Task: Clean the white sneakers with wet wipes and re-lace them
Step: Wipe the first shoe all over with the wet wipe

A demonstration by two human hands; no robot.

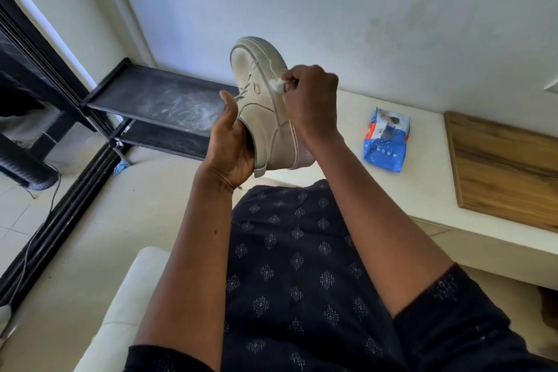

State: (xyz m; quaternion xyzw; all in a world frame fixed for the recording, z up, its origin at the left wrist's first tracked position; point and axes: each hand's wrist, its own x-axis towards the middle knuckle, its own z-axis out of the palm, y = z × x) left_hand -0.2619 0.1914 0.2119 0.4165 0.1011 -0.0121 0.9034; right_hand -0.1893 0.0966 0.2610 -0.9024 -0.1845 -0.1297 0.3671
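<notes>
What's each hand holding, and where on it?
Left hand grips the white sneaker at its heel opening; right hand pinches a bunched wet wipe against the sole edge.

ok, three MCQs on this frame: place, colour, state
1. The blue plastic wipe pack lies on: A a sink rim; B the white ledge; C a bed.
2. The metal shelf rack is: A black; B red; C yellow.
3. The right hand: A hangs empty; B grips the pack; C pinches a white wipe against the white lace-up sneaker.
B: the pack rests flat on the ledge. A: frame and shelves are black. C: the wipe shows between its fingers at the sole edge.
</notes>
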